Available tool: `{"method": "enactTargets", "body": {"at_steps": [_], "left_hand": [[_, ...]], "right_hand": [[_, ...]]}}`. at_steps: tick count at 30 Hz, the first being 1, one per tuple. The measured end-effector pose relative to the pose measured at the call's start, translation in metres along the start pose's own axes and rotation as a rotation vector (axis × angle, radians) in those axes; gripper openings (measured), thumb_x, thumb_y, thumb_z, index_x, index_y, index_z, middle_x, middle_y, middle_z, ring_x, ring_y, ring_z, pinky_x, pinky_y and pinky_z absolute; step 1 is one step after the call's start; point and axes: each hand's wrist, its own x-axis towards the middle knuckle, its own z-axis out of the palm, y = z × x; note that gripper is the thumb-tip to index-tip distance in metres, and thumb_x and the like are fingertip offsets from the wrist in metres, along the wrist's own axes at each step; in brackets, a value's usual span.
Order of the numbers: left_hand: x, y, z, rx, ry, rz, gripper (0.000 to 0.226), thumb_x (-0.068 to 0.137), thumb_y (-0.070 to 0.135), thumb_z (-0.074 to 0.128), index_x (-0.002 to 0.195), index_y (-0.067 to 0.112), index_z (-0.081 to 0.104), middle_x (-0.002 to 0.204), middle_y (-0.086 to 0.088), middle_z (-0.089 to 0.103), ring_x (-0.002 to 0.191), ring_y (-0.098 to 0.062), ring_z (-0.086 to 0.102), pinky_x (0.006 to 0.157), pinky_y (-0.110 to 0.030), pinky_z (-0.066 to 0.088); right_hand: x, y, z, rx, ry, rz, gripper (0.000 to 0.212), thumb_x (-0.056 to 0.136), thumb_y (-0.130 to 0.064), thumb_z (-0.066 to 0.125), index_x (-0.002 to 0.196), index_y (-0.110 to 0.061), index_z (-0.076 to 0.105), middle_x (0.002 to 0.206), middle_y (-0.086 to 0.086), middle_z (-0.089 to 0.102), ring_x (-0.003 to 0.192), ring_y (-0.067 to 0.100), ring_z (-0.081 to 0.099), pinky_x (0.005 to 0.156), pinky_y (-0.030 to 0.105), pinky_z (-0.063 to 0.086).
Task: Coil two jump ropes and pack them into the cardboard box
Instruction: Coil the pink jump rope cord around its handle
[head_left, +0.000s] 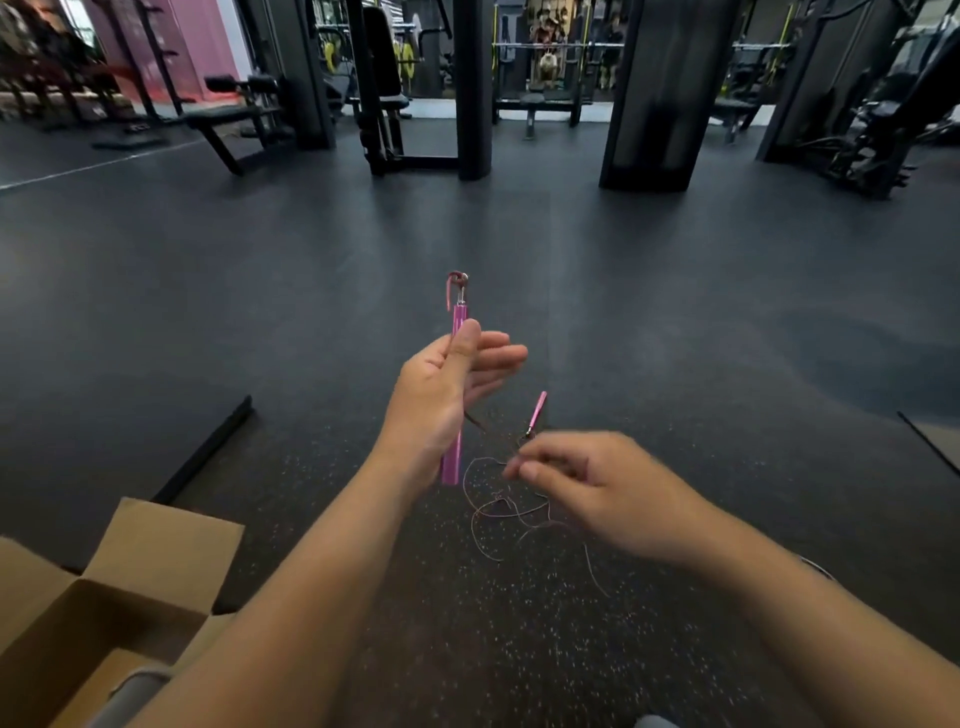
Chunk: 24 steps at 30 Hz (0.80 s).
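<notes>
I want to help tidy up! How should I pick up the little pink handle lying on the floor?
Grab the second pink handle around the middle of its straight pink body, coming down from above, since it lies flat on the gym floor. Pinch across its thin sides. Its thin cord trails loose from the near end, so take the handle, not the tangle.

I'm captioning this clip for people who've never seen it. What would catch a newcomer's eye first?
First, the pink handle held upright in the left hand at the centre. Next, the blurred right hand pinching the thin rope, which lies loose on the dark floor beside a second pink handle. An open cardboard box waits at lower left.
</notes>
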Motion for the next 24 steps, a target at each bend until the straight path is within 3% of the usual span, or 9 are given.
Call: {"method": "enactTargets", "body": {"at_steps": [3,6,8,10,13,15,18,21,24], "left_hand": [[-0.006,-0.008,-0.001,0.161,-0.143,-0.059,0.044,0.108,0.034,0.042,0.106,-0.003,0.067,0.085,-0.012,0.078,0.081,-0.022,0.077,0.079,-0.031,0.060],[-0.018,-0.013,0.015,0.245,-0.345,-0.110,0.043,0.108,0.037,0.043,0.092,0.004,0.065,0.055,0.003,0.051,0.051,-0.017,0.060,0.069,-0.037,0.058],[-0.023,-0.015,0.025,0.180,-0.376,-0.138,0.042,0.107,0.040,0.042,0.088,0.008,0.062,0.053,0.006,0.035,0.039,-0.011,0.041,0.058,-0.034,0.057],[-0.025,-0.014,0.031,0.145,-0.364,-0.127,0.038,0.108,0.039,0.042,0.091,0.009,0.060,0.054,0.006,0.032,0.034,-0.009,0.030,0.049,-0.030,0.053],[-0.027,-0.013,0.033,0.135,-0.373,-0.110,0.028,0.108,0.030,0.046,0.097,0.010,0.062,0.055,0.006,0.038,0.034,-0.008,0.036,0.044,-0.026,0.049],[-0.028,-0.014,0.033,0.132,-0.358,-0.119,0.024,0.108,0.023,0.047,0.100,0.007,0.063,0.057,0.005,0.049,0.042,-0.011,0.054,0.039,-0.023,0.045],[-0.028,-0.016,0.034,0.098,-0.375,-0.155,0.023,0.108,0.016,0.045,0.115,0.002,0.061,0.070,0.001,0.067,0.049,-0.015,0.064,0.039,-0.023,0.047],[-0.029,-0.015,0.034,0.103,-0.404,-0.166,0.024,0.109,0.018,0.043,0.121,0.005,0.059,0.079,-0.001,0.072,0.036,-0.012,0.054,0.037,-0.022,0.043],[-0.030,-0.016,0.032,0.124,-0.382,-0.146,0.029,0.109,0.028,0.043,0.119,0.008,0.063,0.077,-0.002,0.071,0.029,-0.007,0.036,0.033,-0.022,0.039]], "right_hand": [[0.002,0.001,-0.022,0.105,0.217,-0.075,0.009,0.096,-0.025,0.068,0.096,-0.023,0.077,0.059,-0.021,0.062,0.050,0.002,0.046,0.053,0.017,0.036],[0.008,0.010,-0.036,0.193,0.430,-0.075,0.004,0.087,-0.024,0.080,0.083,-0.022,0.078,0.063,0.002,0.069,0.053,0.009,0.053,0.054,0.037,0.046],[0.011,0.016,-0.038,0.198,0.504,-0.055,0.008,0.085,-0.025,0.082,0.081,-0.019,0.077,0.065,0.012,0.067,0.056,0.015,0.052,0.056,0.040,0.047],[0.010,0.020,-0.041,0.196,0.479,-0.051,0.004,0.090,-0.021,0.076,0.088,-0.018,0.077,0.073,0.010,0.071,0.062,0.019,0.057,0.064,0.038,0.050],[0.010,0.019,-0.043,0.208,0.457,-0.042,0.008,0.095,-0.014,0.069,0.099,-0.016,0.076,0.080,0.009,0.075,0.072,0.024,0.067,0.071,0.036,0.054],[0.009,0.022,-0.042,0.257,0.492,-0.010,0.002,0.092,-0.017,0.074,0.093,-0.016,0.072,0.072,0.005,0.075,0.057,0.016,0.064,0.060,0.030,0.053],[0.009,0.027,-0.038,0.276,0.544,0.073,0.014,0.088,-0.025,0.079,0.084,-0.015,0.069,0.061,0.004,0.072,0.041,0.003,0.049,0.048,0.017,0.038],[0.010,0.026,-0.037,0.334,0.529,0.067,0.007,0.091,-0.016,0.075,0.089,-0.010,0.072,0.074,0.003,0.075,0.059,0.007,0.064,0.062,0.022,0.051],[0.011,0.025,-0.040,0.310,0.451,0.044,0.009,0.097,-0.008,0.066,0.099,-0.009,0.075,0.086,0.005,0.077,0.074,0.007,0.063,0.071,0.022,0.051]]}}
